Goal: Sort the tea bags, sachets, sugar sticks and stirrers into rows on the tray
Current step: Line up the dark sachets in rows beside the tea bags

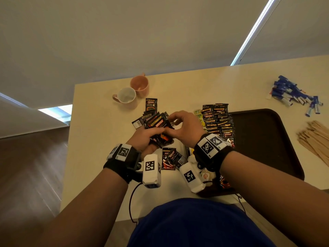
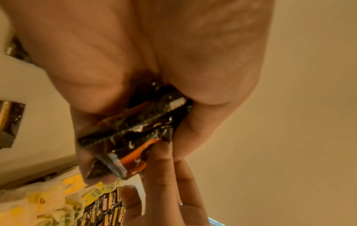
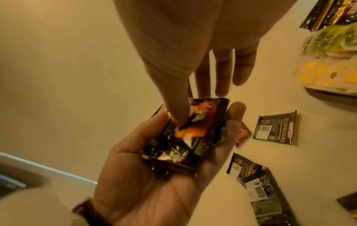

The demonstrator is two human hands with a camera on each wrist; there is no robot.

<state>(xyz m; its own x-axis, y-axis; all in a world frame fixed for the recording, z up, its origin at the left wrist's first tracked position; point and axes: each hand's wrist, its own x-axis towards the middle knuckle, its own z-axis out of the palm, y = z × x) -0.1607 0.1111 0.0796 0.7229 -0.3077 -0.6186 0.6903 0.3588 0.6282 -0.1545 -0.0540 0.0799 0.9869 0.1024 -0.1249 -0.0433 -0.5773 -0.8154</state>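
A stack of black coffee sachets point(image 1: 160, 130) is gripped in the left hand point(image 1: 142, 138) above the table point(image 1: 99, 107), left of the tray point(image 1: 263, 139). Its top sachet is pinched by the right hand point(image 1: 185, 127). More sachets point(image 1: 218, 120) are lined on the tray's left edge.

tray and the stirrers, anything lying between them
Nothing: in the head view the strip of table between the tray and the stirrers is bare. The blue sugar sticks lie farther back.
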